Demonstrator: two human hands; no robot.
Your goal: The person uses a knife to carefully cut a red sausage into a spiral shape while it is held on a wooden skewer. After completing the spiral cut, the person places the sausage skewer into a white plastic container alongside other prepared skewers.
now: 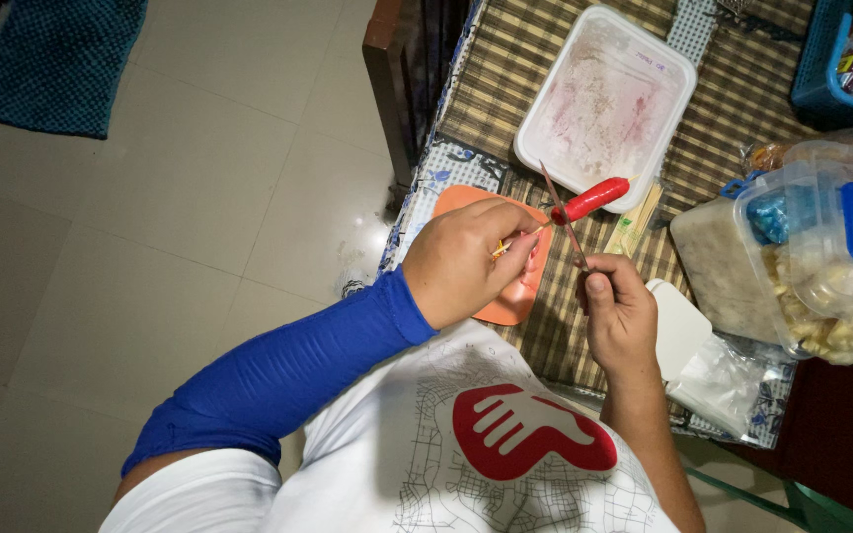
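Observation:
My left hand [466, 262], in a blue sleeve, grips a thin wooden stick with a red sausage [592, 199] skewered on its end. The sausage hangs above the table near a white tray [668, 69]. My right hand [616, 311] holds a small knife [565, 217] whose blade points up and crosses the sausage's lower end. Under my left hand lies an orange cutting board [510, 301].
The white tray is smeared with red. Wooden skewers [636, 222] lie beside it. Clear plastic containers [821, 257] with pale food, plastic bags and a white lid [678, 326] crowd the right. A blue basket [826, 69] stands far right. A dark chair [402, 79] and tiled floor lie left.

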